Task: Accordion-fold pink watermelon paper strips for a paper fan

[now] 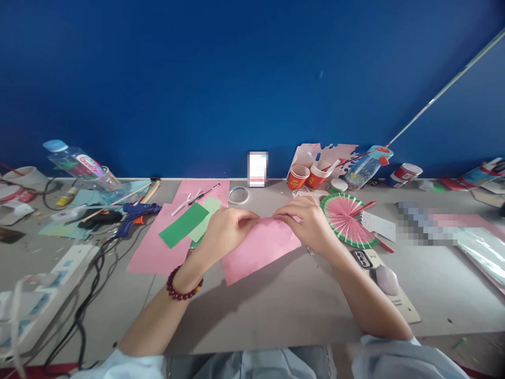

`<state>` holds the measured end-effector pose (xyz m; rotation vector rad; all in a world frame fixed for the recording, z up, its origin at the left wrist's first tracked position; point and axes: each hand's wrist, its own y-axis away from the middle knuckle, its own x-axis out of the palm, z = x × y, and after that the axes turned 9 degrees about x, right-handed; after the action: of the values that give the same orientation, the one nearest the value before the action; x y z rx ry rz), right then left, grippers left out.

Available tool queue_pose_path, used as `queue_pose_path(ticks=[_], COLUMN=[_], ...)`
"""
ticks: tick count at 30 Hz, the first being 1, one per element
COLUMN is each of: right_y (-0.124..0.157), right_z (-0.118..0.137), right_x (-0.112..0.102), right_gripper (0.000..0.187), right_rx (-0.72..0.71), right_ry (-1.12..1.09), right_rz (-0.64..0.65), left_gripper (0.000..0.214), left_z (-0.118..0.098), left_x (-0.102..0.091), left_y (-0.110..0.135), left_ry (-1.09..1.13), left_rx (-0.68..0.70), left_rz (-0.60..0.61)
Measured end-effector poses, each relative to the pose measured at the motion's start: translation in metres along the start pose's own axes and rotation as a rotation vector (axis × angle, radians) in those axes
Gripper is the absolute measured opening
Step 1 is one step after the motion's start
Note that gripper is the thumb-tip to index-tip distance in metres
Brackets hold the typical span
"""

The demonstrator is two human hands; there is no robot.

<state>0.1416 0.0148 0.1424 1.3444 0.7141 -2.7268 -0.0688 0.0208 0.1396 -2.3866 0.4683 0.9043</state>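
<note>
Between my two hands a sheet of pink paper (262, 250) is held up by its far edge, its near edge hanging tilted above the table. My left hand (232, 226) pinches that edge near the middle, fingers closed on it; a beaded bracelet (184, 284) circles the wrist. Just to the right, my right hand (302, 216) pinches the same edge. A dark green paper strip (184, 225) and a light green piece (207, 213) lie left of my left hand, on larger pink sheets (152, 252). Right of my right hand lies a pleated watermelon-patterned paper fan (343, 218).
A tape roll (239, 196) lies behind my hands. Red paper cups (299, 176) stand at the back. To the left are a blue glue gun (136, 215), a plastic bottle (81, 164) and a power strip (59, 295) with cables. A computer mouse (386, 280) sits at right.
</note>
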Motion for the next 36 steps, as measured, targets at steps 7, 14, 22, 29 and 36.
queue_pose_path(ticks=[7,14,22,29,36], right_y=[-0.001,-0.004,-0.004,-0.005,-0.006], right_z=[-0.006,-0.009,-0.011,-0.012,-0.012], right_x=[0.001,-0.007,-0.008,-0.009,-0.009], right_gripper=[0.016,0.015,0.019,0.016,0.014], right_rx=[-0.027,0.027,0.064,0.082,0.075], right_ry=[-0.023,-0.077,-0.125,-0.135,-0.129], right_rz=[-0.056,-0.038,0.015,0.035,0.06], left_gripper=[0.02,0.02,0.019,0.019,0.022], left_z=[-0.003,-0.001,0.004,0.006,0.005], left_x=[-0.002,-0.007,-0.016,-0.015,-0.013], left_y=[0.0,0.0,-0.004,-0.006,-0.004], left_ry=[-0.014,0.0,0.156,0.183,0.191], left_rx=[-0.022,-0.047,-0.08,-0.073,-0.066], left_rz=[-0.016,-0.024,0.057,0.054,0.055])
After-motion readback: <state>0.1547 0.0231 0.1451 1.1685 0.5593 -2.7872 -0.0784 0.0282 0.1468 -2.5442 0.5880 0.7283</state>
